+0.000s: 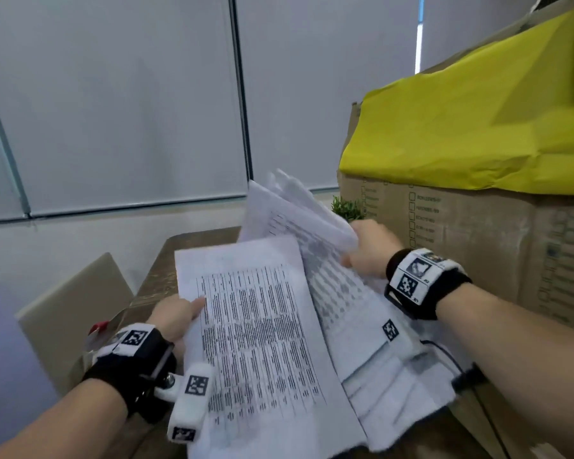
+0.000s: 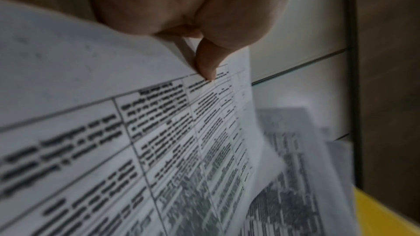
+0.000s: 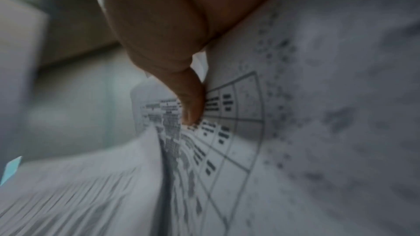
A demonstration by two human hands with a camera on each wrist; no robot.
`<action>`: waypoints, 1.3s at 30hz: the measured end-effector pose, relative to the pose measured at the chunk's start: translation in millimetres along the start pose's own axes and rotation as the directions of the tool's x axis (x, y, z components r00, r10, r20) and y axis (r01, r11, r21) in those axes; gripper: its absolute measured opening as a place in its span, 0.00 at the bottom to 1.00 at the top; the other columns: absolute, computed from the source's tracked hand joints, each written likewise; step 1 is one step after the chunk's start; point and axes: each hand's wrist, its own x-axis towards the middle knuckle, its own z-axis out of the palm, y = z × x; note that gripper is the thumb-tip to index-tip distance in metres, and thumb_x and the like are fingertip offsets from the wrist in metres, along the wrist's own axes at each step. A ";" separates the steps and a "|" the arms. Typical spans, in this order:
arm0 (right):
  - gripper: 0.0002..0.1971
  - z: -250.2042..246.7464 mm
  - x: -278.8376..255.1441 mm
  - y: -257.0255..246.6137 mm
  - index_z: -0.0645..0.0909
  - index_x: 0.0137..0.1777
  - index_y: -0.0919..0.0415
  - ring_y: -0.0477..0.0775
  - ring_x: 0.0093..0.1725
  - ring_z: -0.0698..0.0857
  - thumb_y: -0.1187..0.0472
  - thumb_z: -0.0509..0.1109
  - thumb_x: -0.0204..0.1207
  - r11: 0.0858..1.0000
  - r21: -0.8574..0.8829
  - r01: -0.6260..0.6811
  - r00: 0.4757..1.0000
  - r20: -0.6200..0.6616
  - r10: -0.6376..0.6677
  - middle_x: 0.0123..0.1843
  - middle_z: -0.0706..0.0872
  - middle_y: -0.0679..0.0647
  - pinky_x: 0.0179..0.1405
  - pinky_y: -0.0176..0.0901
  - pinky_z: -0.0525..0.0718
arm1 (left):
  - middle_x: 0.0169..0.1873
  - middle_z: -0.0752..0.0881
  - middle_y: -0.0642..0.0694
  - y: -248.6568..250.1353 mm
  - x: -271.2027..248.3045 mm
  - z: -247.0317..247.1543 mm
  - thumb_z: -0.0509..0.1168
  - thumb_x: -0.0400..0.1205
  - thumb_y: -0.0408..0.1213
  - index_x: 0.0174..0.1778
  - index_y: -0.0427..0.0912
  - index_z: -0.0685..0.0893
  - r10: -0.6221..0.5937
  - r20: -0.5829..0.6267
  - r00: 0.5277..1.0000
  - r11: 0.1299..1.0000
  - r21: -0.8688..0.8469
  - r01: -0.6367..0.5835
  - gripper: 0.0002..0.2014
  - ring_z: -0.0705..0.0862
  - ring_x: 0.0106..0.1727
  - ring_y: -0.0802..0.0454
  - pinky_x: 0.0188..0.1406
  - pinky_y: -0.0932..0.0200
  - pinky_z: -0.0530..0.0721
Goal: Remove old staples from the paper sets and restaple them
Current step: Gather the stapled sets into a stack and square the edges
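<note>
**Loose printed sheets, held at their edges**

The left hand (image 1: 176, 318) pinches the near paper set (image 1: 262, 342) at its left edge; the right hand (image 1: 371, 250) grips a lifted, curling bundle (image 1: 299, 207) above the bench (image 1: 159, 276). The sheets look light, floppy and liable to fan, so hold near the corners. A cardboard box (image 1: 478, 240) crowds the right; no stapler is visible.
</note>
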 end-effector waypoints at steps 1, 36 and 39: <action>0.12 -13.5 -6.4 -19.0 0.81 0.53 0.50 0.62 0.47 0.87 0.58 0.75 0.70 0.996 -0.052 0.066 0.994 -0.078 -0.070 0.48 0.88 0.55 0.49 0.54 0.87 | 0.55 0.87 0.30 18.5 -13.6 -4.0 0.67 0.84 0.34 0.52 0.31 0.82 0.023 -0.004 1.000 0.998 -0.055 -0.024 0.09 0.86 0.57 0.30 0.66 0.32 0.80; 0.34 55.2 -116.3 -142.7 0.83 0.59 0.54 0.49 0.61 0.87 0.27 0.69 0.64 0.324 0.913 0.247 0.944 -0.151 -0.294 0.57 0.90 0.50 0.68 0.53 0.80 | 0.27 0.78 0.50 111.3 -162.1 -77.3 0.71 0.80 0.43 0.35 0.40 0.80 0.493 -0.697 0.521 0.781 0.090 -0.617 0.13 0.73 0.28 0.53 0.29 0.59 0.72; 0.49 74.2 -128.2 -127.0 0.80 0.65 0.56 0.45 0.61 0.86 0.20 0.71 0.51 0.332 0.897 0.293 0.920 -0.170 -0.353 0.58 0.90 0.48 0.65 0.44 0.82 | 0.31 0.82 0.48 87.5 -162.8 -59.7 0.69 0.82 0.42 0.38 0.42 0.80 0.464 -0.693 0.553 0.806 0.071 -0.587 0.10 0.79 0.33 0.51 0.33 0.59 0.73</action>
